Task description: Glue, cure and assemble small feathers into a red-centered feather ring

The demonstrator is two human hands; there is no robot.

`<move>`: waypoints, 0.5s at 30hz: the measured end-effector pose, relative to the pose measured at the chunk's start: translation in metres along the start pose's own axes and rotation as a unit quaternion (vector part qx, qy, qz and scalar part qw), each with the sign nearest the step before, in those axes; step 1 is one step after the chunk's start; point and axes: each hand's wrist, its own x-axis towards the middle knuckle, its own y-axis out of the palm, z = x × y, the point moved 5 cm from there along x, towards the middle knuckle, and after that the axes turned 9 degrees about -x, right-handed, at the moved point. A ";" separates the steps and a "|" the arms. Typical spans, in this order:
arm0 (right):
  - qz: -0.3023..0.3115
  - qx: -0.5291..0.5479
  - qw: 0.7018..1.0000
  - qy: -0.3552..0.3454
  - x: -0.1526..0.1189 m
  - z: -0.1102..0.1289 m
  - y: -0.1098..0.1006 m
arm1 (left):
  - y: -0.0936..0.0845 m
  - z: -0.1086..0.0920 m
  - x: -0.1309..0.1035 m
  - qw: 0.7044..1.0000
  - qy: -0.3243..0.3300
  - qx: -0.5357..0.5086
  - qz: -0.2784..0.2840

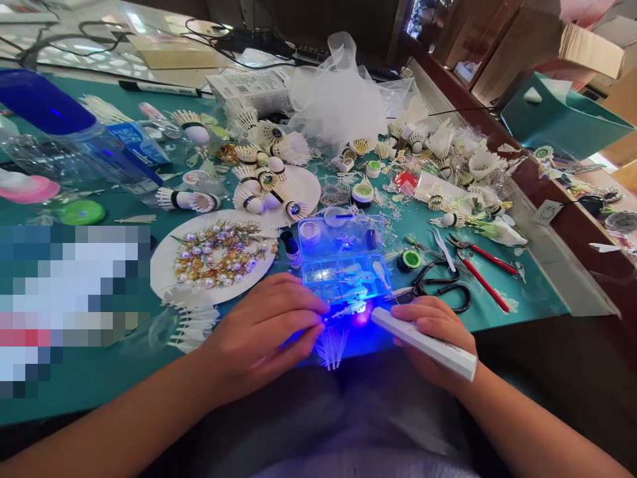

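My right hand (440,325) is wrapped round a white pen-shaped UV lamp (423,340), its tip pointing left and casting blue-violet light. Opposite it, my left hand (279,322) pinches the end of a small pale feather piece (352,307), which lies in the glow with its details washed out. Just behind both hands stands a clear compartment box (343,237) with its lid raised and small items inside. Below the held piece, several white feather strips (332,348) spread at the table's front edge.
A white plate (164,275) of beaded sprigs lies left, near a dark nail-polish bottle (289,249). Scissors (438,290), red-handled pliers (480,272) and a green-filled jar (409,259) sit right. Shuttlecocks (259,189) and white netting (341,99) crowd the back. A blue-capped bottle (109,159) stands left.
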 end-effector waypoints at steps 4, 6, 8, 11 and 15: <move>0.012 0.004 1.000 0.004 0.000 0.000 0.001 | 0.000 0.001 0.000 1.000 0.009 0.008 0.005; 0.013 0.005 1.000 0.007 -0.001 -0.001 0.001 | 0.000 0.002 -0.001 1.000 0.012 0.012 0.012; 0.014 0.004 1.000 0.008 -0.001 -0.001 0.001 | 0.000 0.003 -0.002 1.000 0.012 0.014 0.019; 0.014 0.000 1.000 0.010 -0.001 -0.001 0.000 | 0.000 0.003 -0.003 1.000 0.011 0.014 0.022; 0.014 -0.002 1.000 0.006 -0.001 -0.001 0.001 | 0.000 0.002 -0.003 1.000 0.019 0.000 0.012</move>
